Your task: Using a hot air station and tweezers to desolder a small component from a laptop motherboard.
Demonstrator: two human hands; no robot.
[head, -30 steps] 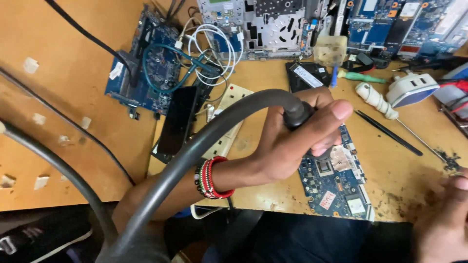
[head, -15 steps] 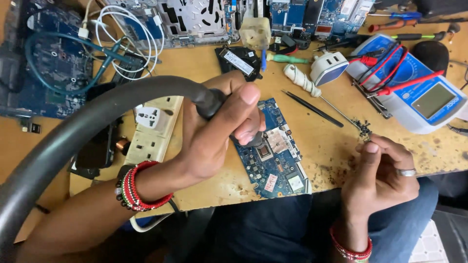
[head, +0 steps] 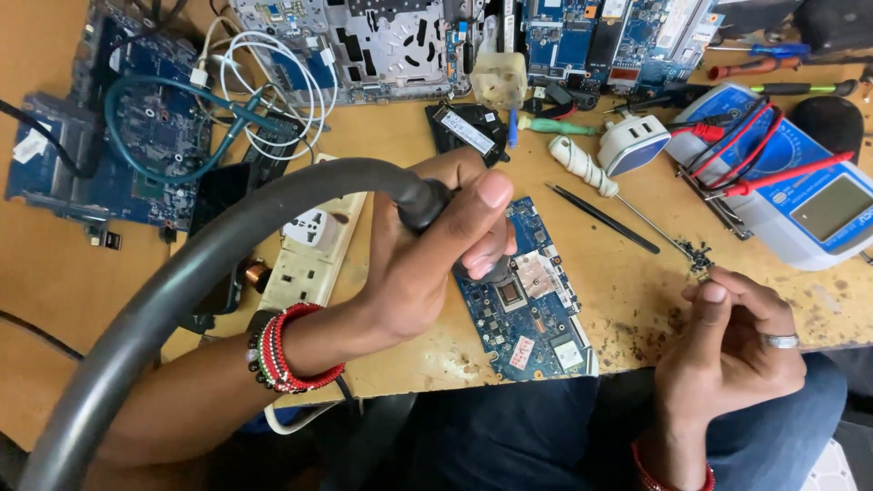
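Left hand (head: 427,264) wrapped tight around hot-air handpiece (head: 423,202) — nozzle down over blue circuit board (head: 527,305) beneath fingers. Right hand (head: 727,341) at tabletop (head: 637,291) edge, fingertips pressed together — perhaps pinching something tiny, unclear.

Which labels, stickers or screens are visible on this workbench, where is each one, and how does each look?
Multimeter screen: far right, grey rectangle in a blue and white case, blank.
Sticker on the circuit board: near edge of the blue board under the left hand, small, pale with red marks.
Label on the black module: behind that hand, long white strip.
White tag: far left board, small rectangle.
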